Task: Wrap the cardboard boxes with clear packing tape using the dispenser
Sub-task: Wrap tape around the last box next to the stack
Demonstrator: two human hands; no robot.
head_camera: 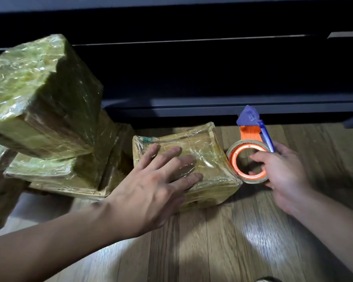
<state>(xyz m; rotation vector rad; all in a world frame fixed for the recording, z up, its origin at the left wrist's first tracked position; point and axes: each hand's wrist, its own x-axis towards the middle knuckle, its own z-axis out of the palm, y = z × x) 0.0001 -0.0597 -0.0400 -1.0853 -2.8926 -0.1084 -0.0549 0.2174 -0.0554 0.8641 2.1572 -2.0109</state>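
While left fingers [183, 160] lie flat atop the box [210, 151], right fingers [259, 158] clasp the dispenser [250, 134].

dim, uneven light; glare patch on floor [259, 239], deep shadows, wide-angle bending at edges.

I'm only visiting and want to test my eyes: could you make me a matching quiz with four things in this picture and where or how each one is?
Things:
1. left hand
2. right hand
3. tape roll
4. stack of wrapped boxes

States:
a. piled at the far left
b. grips the dispenser
c. lies flat on top of the small box
d. sits on an orange hub, beside the small box

Pairs: 1-c, 2-b, 3-d, 4-a
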